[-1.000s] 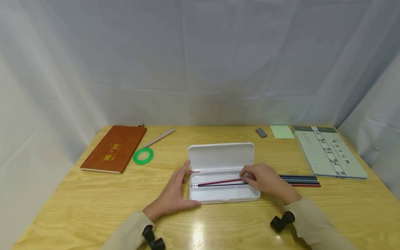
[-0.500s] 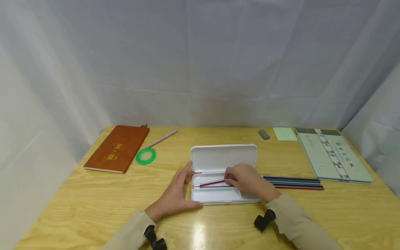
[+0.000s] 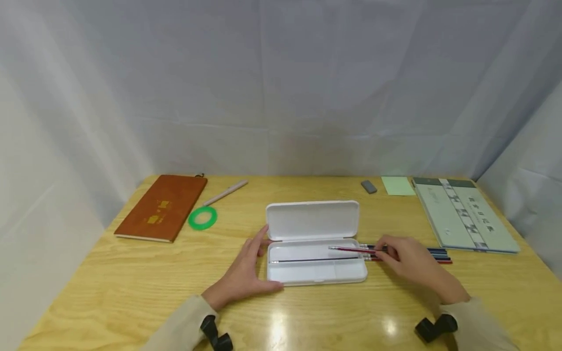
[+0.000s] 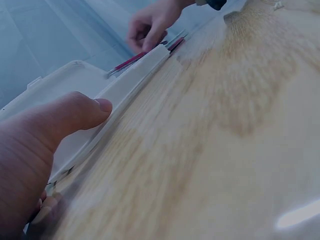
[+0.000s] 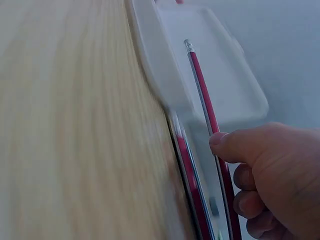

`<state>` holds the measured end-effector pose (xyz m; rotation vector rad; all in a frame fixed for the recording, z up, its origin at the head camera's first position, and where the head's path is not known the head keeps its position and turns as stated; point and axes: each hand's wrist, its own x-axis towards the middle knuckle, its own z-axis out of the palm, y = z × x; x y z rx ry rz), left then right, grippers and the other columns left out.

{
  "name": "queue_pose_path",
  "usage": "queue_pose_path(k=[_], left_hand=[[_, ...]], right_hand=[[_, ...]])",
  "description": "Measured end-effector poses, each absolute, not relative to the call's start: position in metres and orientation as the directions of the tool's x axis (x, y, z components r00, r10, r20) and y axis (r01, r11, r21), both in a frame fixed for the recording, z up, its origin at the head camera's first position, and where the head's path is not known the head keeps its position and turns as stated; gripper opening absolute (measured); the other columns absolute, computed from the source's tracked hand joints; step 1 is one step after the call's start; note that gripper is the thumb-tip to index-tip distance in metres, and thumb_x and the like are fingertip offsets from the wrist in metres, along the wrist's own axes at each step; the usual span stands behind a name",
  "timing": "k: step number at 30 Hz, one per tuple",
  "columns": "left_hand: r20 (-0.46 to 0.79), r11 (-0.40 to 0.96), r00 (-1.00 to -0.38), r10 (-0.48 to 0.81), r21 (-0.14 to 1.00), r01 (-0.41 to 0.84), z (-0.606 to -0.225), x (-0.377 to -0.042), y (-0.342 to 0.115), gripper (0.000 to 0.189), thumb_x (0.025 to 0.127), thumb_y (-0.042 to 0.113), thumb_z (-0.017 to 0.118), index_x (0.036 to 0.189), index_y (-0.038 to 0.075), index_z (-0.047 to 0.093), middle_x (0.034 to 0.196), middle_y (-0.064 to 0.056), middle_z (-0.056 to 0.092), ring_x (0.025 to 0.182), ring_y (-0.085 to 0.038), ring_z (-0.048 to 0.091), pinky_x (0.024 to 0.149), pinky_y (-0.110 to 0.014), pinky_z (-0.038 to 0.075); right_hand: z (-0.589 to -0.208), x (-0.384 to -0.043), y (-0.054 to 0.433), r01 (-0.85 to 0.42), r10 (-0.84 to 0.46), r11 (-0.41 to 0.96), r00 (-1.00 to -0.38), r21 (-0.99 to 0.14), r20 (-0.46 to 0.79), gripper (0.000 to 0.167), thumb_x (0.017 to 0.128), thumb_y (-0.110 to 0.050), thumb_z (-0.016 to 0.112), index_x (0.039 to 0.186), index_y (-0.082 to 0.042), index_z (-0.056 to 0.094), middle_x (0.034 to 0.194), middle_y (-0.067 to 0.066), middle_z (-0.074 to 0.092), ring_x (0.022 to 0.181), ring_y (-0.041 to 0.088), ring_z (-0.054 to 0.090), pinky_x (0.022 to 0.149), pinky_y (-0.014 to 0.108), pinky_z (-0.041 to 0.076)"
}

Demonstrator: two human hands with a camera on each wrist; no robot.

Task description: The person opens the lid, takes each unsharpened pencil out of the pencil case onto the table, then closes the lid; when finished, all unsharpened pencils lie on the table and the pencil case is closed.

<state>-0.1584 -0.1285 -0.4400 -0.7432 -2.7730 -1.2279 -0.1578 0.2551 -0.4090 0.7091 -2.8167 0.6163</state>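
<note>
An open white pencil case (image 3: 303, 277) lies on the table, hinged lid (image 3: 312, 220) raised at the back. Spread around its left end is my left hand (image 3: 242, 270), the extended thumb (image 4: 87, 114) touching the front wall in the left wrist view. My right hand (image 3: 408, 258), right of the case, pinches a red-and-dark striped pencil (image 5: 206, 102) between thumb and curled fingers. That pencil's eraser end points left, over the case. Inside the case lies one dark pencil (image 3: 313, 261). Several more pencils (image 3: 440, 254) lie on the table beneath and beyond my right hand.
A brown notebook (image 3: 161, 208), a green tape roll (image 3: 193, 218) and a pale pen (image 3: 225, 193) are at the left. Toward the back right lie a grey eraser (image 3: 369, 186), a green sticky note (image 3: 397, 185) and a pale-green notebook (image 3: 456, 214). A white curtain (image 3: 307, 97) hangs behind.
My right hand first slid left over the case, then moved right past its end. The red striped pencil has shifted right with it, out of the case. My left hand has stayed in place.
</note>
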Motion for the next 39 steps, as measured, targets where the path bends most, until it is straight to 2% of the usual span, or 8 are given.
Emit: queue_pose_path(k=[6,13,18,25,32,39], left_hand=[[0.198,0.579,-0.891,0.408,0.699,0.420,-0.439,-0.159,-0.129,0.127,0.059,0.040,0.090,0.156,0.024,0.009,0.136,-0.002,0.050,0.105,-0.014,0.046,0.091,-0.038,0.045],[0.202,0.581,-0.890,0.410,0.695,0.425,-0.439,-0.160,-0.130,0.128,0.058,0.042,0.090,0.156,0.023,0.009,0.135,-0.002,0.050,0.105,-0.014,0.046,0.091,-0.037,0.045],[0.202,0.580,-0.889,0.412,0.694,0.427,-0.439,-0.160,-0.131,0.127,0.059,0.041,0.089,0.156,0.024,0.008,0.135,-0.002,0.050,0.105,-0.014,0.045,0.091,-0.036,0.045],[0.200,0.582,-0.886,0.419,0.689,0.431,-0.440,-0.159,-0.130,0.127,0.060,0.044,0.089,0.156,0.024,0.007,0.136,-0.002,0.050,0.105,-0.014,0.045,0.090,-0.036,0.045],[0.209,0.583,-0.882,0.422,0.682,0.441,-0.440,-0.160,-0.128,0.127,0.060,0.041,0.089,0.156,0.023,0.008,0.135,-0.002,0.051,0.103,-0.014,0.045,0.089,-0.034,0.044],[0.207,0.588,-0.882,0.422,0.678,0.440,-0.440,-0.160,-0.129,0.127,0.060,0.040,0.089,0.156,0.023,0.008,0.136,-0.002,0.051,0.103,-0.014,0.045,0.089,-0.034,0.044]], right_hand=[[-0.414,-0.136,0.305,-0.409,-0.326,0.833,-0.907,-0.373,0.267,0.002,0.089,-0.015,0.069,0.089,-0.015,0.067,0.055,-0.016,0.038,0.048,-0.004,0.030,0.046,0.020,0.030],[-0.422,-0.123,0.330,-0.423,-0.334,0.828,-0.900,-0.369,0.281,0.012,0.085,-0.008,0.071,0.086,-0.019,0.066,0.057,-0.020,0.038,0.049,-0.006,0.030,0.046,0.019,0.029],[-0.426,-0.125,0.327,-0.448,-0.361,0.817,-0.889,-0.363,0.282,0.015,0.083,-0.007,0.073,0.085,-0.020,0.064,0.059,-0.022,0.040,0.051,-0.007,0.032,0.047,0.018,0.031],[-0.427,-0.133,0.316,-0.449,-0.350,0.823,-0.883,-0.347,0.312,0.025,0.079,-0.005,0.075,0.082,-0.018,0.054,0.059,-0.017,0.036,0.051,-0.006,0.030,0.048,0.018,0.030],[-0.421,-0.142,0.305,-0.399,-0.346,0.840,-0.916,-0.369,0.204,0.018,0.084,-0.010,0.072,0.089,-0.015,0.056,0.063,-0.012,0.041,0.055,-0.003,0.033,0.052,0.021,0.032],[-0.412,-0.151,0.286,-0.401,-0.363,0.841,-0.916,-0.364,0.170,0.016,0.084,-0.010,0.070,0.091,-0.014,0.056,0.063,-0.011,0.042,0.053,-0.001,0.035,0.052,0.021,0.034]])
